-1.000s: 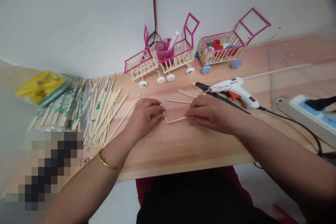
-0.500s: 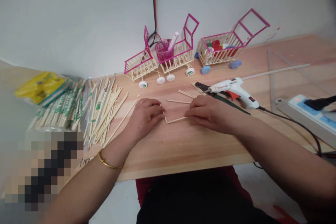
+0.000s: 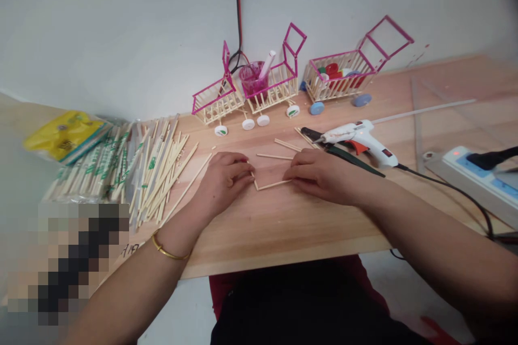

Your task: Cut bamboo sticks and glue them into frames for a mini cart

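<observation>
My left hand (image 3: 226, 180) is closed, its thumb and fingers pinching a short wooden stick (image 3: 254, 183) that is mostly hidden behind the fingertips. With its fingertips, my right hand (image 3: 324, 177) grips another wooden stick (image 3: 273, 185). The two sticks meet end to end in a corner just above the tabletop or on it; I cannot tell which. Beyond my right hand lie loose cut sticks (image 3: 275, 156). A white glue gun (image 3: 360, 137) with an orange trigger rests just past that hand.
Small stick carts (image 3: 218, 102) with pink rims line the wall, one beside a pink-stained cup (image 3: 254, 83). Loose sticks (image 3: 168, 172) and bagged sticks (image 3: 97, 164) lie left, under a yellow packet (image 3: 65, 132). A power strip (image 3: 477, 172) and cable sit right.
Almost nothing differs. Both hands keep their hold on the sticks, and my right hand has shifted very slightly left.
</observation>
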`<act>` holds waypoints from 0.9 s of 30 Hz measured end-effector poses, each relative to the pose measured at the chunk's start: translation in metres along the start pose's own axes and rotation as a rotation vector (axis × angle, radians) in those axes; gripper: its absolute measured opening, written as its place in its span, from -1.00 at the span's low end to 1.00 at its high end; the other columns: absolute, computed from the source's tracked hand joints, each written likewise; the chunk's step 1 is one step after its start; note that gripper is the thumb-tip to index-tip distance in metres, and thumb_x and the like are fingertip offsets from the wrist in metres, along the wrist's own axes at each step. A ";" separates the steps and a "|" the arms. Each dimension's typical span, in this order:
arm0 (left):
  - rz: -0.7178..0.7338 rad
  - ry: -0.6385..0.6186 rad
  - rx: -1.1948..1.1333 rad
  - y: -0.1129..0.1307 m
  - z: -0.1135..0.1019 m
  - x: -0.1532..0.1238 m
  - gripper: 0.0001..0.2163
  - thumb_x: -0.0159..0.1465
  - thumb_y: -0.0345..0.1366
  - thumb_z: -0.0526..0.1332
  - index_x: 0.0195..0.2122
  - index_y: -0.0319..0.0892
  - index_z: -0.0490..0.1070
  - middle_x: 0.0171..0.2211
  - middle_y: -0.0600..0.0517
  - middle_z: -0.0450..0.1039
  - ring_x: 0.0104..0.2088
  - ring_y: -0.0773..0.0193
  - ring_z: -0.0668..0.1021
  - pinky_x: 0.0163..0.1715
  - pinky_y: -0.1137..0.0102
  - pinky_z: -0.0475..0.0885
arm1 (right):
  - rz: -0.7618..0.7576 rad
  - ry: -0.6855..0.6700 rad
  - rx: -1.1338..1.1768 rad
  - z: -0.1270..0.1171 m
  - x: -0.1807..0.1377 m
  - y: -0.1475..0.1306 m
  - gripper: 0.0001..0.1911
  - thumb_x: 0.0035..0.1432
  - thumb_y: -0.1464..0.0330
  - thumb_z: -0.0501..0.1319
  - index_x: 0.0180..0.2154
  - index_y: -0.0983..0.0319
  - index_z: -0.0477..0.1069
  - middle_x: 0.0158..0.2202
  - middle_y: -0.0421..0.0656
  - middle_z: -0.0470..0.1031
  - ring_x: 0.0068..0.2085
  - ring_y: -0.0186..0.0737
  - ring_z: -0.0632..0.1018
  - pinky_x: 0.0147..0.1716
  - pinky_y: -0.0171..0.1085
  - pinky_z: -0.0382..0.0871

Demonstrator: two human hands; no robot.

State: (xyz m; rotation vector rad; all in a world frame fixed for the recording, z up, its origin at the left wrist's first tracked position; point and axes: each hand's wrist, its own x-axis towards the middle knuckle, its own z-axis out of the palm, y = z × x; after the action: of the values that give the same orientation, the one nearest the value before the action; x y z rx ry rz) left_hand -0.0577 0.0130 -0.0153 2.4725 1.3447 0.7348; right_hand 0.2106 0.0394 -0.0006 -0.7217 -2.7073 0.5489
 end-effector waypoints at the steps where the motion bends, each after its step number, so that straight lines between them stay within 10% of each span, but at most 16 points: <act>1: -0.001 0.001 0.002 0.000 0.000 0.000 -0.84 0.24 -0.25 0.24 -0.20 -0.13 0.54 -0.12 -0.09 0.51 -0.08 0.12 0.50 -0.04 0.14 0.38 | -0.002 -0.002 0.002 0.000 0.000 0.000 -0.78 0.22 0.44 0.11 -0.16 0.23 0.50 -0.23 -0.04 0.47 -0.19 -0.16 0.47 -0.18 -0.18 0.36; 27: -0.011 -0.030 -0.008 0.008 -0.006 -0.002 -0.70 0.21 -0.20 0.27 -0.07 -0.19 0.47 -0.05 -0.12 0.48 -0.02 0.09 0.46 0.03 0.13 0.33 | 0.062 -0.031 0.035 0.001 0.001 -0.003 -0.80 0.19 0.39 0.17 -0.15 0.24 0.49 -0.21 -0.04 0.49 -0.18 -0.14 0.49 -0.17 -0.19 0.35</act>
State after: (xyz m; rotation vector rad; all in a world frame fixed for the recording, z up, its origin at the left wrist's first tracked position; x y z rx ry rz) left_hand -0.0561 0.0065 -0.0070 2.4580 1.3406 0.6969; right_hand 0.2079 0.0371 0.0003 -0.7962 -2.7048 0.6249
